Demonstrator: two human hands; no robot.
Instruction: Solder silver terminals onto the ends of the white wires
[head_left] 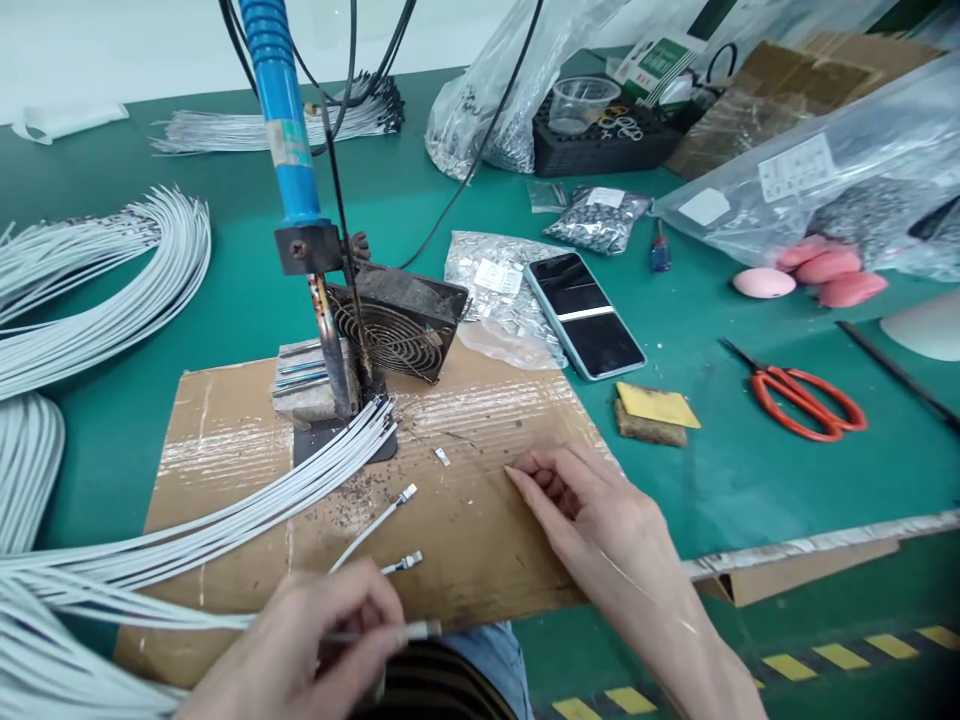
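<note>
My left hand (307, 640), low in the picture and slightly blurred, pinches a white cable whose pale connector end (424, 630) sticks out to the right of the fingertips. Over the right part of the cardboard sheet (480, 500), thumb and forefinger of my right hand (592, 510) are pressed together; whatever is between them cannot be made out. Two cable ends with white connectors (407, 494) lie between the hands, and a small loose white connector piece (442, 457) is farther back. A bundle of white cables (300, 490) rests with stripped ends below the blue-handled soldering iron (289, 150).
Behind the cardboard stand a black fan (397, 325) and a phone (585, 315). To the right lie a yellow sponge (656, 410) and red-handled scissors (810, 400). Coiled white cables (150, 290) cover the left side; plastic bags of parts (825, 190) fill the back right.
</note>
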